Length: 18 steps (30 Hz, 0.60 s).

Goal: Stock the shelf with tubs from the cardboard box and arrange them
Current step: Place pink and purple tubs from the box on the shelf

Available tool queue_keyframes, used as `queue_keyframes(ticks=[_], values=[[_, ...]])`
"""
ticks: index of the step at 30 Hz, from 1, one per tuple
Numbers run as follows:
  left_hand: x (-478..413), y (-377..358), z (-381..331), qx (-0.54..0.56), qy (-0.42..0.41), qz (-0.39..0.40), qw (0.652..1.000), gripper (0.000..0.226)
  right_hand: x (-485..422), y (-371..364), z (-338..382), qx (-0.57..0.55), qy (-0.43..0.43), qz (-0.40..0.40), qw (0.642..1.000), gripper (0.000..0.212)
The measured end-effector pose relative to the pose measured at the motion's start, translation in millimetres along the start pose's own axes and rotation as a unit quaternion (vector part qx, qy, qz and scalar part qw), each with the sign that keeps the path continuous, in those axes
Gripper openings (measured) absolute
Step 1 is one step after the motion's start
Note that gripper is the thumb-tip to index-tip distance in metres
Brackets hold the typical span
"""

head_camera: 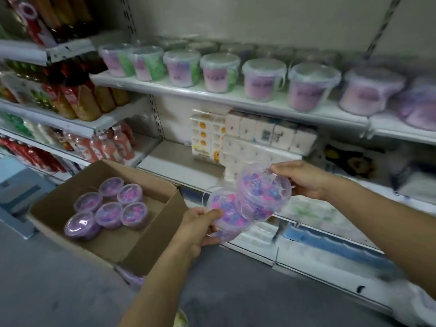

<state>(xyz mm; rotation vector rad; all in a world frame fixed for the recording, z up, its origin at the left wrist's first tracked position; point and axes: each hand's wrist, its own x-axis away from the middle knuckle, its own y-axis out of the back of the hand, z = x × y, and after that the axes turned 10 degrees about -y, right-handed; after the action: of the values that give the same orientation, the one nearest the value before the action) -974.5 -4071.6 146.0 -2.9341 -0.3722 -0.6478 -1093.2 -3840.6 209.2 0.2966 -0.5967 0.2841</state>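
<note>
Two clear plastic tubs of pink, blue and purple beads are held in the air just right of the open cardboard box point(165, 223). The left hand point(198, 228) curls its fingers and thumb around the lower tub point(226, 218), and the right hand point(304, 179) grips the upper tub point(264, 194) at its rim. The two round, lidded containers are tilted and touch side to side. Inside the box, six more tubs point(111, 206) sit clustered at its left end, and bare brown cardboard shows at its right end. Above and to the right of the box, the white metal shelf point(236, 97) carries a row of lidded tubs point(264, 80) with purple labels set close to its front edge, with more rows blurred behind. Wrapped tissue packs point(254, 135) are stacked on the level directly beyond the box, with open board to their left. Bottled drinks point(77, 100) fill the racks above the box's left side. Grey floor point(59, 279) lies open in front of the box.
</note>
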Motion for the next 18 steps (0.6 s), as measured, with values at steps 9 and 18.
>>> queue_keyframes(ticks=[9, 18], values=[[73, -154, -14, 0.047, -0.022, 0.068, 0.996, 0.022, 130, 117, -38, -0.076, 0.081, -0.129, 0.985, 0.021], [119, -244, -43, 0.036, -0.104, 0.075, 0.991, 0.025, 208, 166, -69, -0.152, 0.005, -0.057, 0.987, 0.045]])
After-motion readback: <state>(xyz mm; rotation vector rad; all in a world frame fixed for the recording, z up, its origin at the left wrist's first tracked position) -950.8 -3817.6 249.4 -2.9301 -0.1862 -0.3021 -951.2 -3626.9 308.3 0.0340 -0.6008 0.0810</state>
